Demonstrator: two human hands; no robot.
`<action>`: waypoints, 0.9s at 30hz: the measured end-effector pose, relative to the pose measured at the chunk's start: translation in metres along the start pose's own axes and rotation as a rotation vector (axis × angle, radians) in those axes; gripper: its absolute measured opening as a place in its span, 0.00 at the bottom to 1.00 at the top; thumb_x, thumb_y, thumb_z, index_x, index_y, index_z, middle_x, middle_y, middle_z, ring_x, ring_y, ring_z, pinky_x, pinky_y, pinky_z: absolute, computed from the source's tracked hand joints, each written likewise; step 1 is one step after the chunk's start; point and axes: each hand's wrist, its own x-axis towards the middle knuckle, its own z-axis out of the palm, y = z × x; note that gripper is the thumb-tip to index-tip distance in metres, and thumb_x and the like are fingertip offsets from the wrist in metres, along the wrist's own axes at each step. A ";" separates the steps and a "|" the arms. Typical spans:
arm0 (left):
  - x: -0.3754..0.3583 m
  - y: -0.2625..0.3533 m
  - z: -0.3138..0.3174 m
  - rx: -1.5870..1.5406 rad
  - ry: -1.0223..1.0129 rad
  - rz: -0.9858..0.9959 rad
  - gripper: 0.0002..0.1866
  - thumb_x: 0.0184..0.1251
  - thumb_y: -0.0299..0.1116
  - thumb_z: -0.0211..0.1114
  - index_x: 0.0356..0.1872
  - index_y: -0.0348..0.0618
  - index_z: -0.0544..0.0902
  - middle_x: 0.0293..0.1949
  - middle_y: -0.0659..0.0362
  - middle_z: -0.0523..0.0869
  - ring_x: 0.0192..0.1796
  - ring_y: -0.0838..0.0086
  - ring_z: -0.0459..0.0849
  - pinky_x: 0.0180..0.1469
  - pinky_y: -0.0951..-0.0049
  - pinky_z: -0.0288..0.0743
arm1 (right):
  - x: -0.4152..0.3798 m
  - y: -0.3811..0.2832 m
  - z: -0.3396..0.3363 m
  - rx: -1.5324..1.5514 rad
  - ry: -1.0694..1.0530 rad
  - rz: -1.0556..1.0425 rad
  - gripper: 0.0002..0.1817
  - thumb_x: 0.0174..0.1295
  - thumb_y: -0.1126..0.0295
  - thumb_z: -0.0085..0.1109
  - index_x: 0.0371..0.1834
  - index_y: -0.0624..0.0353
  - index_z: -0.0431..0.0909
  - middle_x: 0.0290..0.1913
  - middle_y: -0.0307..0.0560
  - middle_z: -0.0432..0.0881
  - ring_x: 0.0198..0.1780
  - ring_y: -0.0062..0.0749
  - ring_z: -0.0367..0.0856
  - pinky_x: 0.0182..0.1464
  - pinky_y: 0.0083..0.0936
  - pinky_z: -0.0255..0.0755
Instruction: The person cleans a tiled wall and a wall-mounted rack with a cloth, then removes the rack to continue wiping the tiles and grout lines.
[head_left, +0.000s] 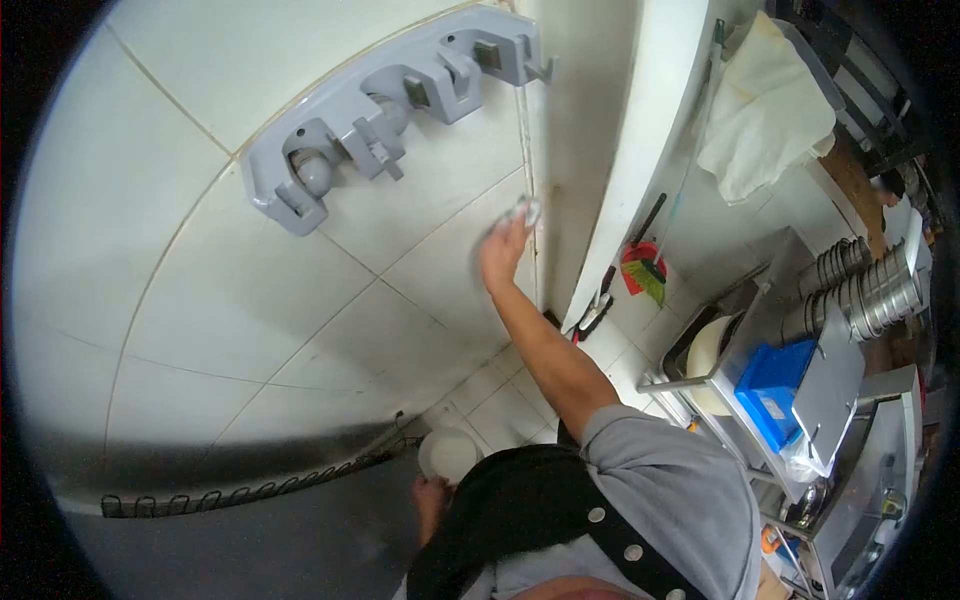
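Hand wiping a tiled wall

Right hand (503,252) presses a blurred scrubber (524,211) to the wall tile (300,300); left hand (432,494), half hidden, grips a white container (449,454).

— From my feed: what hangs on the tiled wall (200,300)?

— A grey holder rack (390,100), mounted upper left. A red brush with green bristles (642,272) leans beyond the white door (640,150).

— And on the right?

— I see a blue box (775,385) on a metal shelf (830,390), stacked steel cups (870,290), a pale cloth (765,110) above.
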 end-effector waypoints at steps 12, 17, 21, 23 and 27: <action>0.027 0.005 -0.022 0.232 -0.146 0.113 0.24 0.66 0.23 0.65 0.63 0.27 0.74 0.53 0.43 0.83 0.39 0.57 0.88 0.40 0.59 0.84 | -0.002 -0.067 0.019 -0.336 -0.369 -1.113 0.24 0.81 0.57 0.47 0.76 0.44 0.72 0.81 0.54 0.66 0.81 0.55 0.63 0.80 0.56 0.57; 0.045 -0.012 -0.018 -0.026 -0.150 0.091 0.29 0.67 0.24 0.64 0.68 0.27 0.71 0.53 0.43 0.83 0.41 0.57 0.89 0.42 0.59 0.86 | -0.013 -0.088 0.027 -0.456 -0.019 -0.761 0.30 0.81 0.56 0.47 0.81 0.58 0.65 0.83 0.57 0.61 0.80 0.43 0.65 0.79 0.46 0.60; 0.059 -0.025 -0.018 -0.050 -0.152 0.132 0.27 0.66 0.22 0.63 0.66 0.27 0.71 0.52 0.43 0.83 0.40 0.58 0.89 0.39 0.61 0.88 | -0.070 -0.102 0.016 -0.344 -0.473 -1.209 0.30 0.75 0.64 0.51 0.78 0.63 0.66 0.81 0.64 0.63 0.81 0.61 0.60 0.83 0.58 0.48; 0.054 -0.018 -0.022 -0.087 -0.161 0.108 0.24 0.65 0.21 0.62 0.63 0.27 0.71 0.51 0.43 0.83 0.39 0.59 0.89 0.36 0.62 0.89 | -0.057 -0.089 0.032 -0.264 -0.514 -0.917 0.28 0.71 0.69 0.51 0.74 0.66 0.71 0.77 0.70 0.68 0.82 0.66 0.58 0.84 0.65 0.43; 0.048 -0.031 -0.003 -0.377 -0.102 -0.004 0.21 0.64 0.19 0.61 0.58 0.29 0.72 0.47 0.44 0.83 0.34 0.58 0.88 0.32 0.63 0.90 | 0.043 -0.158 0.031 -0.228 -0.026 -0.643 0.19 0.72 0.75 0.48 0.63 0.71 0.74 0.60 0.69 0.75 0.67 0.65 0.68 0.76 0.58 0.56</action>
